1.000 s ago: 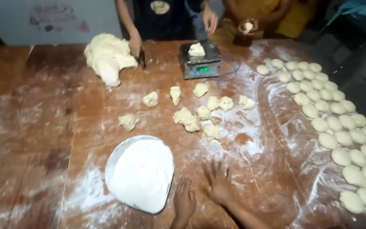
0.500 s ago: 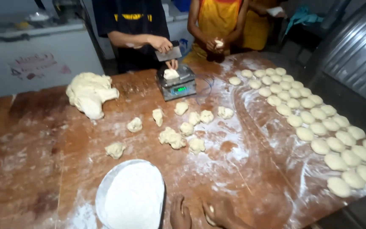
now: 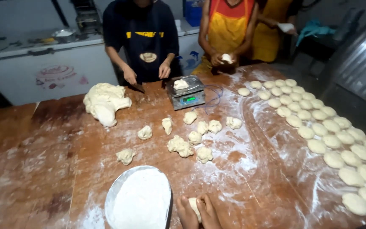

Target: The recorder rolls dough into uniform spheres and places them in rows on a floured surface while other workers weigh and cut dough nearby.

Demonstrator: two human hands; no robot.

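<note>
Left hand: my left hand (image 3: 187,213) sits at the bottom edge of the view, fingers curled against the near side of a dough piece.
Right hand: my right hand (image 3: 208,212) presses the other side of the same piece, fingers closed round it, so both hands cup it together.
Dough piece: the dough piece (image 3: 195,206) is pale and small, held between my palms on the wooden table (image 3: 43,169), just right of the flour tray.
Flour tray: a round metal flour tray (image 3: 140,199) heaped with white flour, touching close beside my left hand.
Rough portions: cut dough lumps (image 3: 183,146) lie scattered mid-table, well apart from my hands.
Bulk dough: a large dough mass (image 3: 104,101) rests at the far left.
Scale: a small metal scale (image 3: 186,93) carries one lump, at the far edge.
Shaped balls: rows of smooth dough balls (image 3: 318,127) run along the floured right side.
Co-workers: a person in a dark apron (image 3: 142,38) stands behind the scale; a person in an orange apron (image 3: 227,29) holds dough in both hands.
</note>
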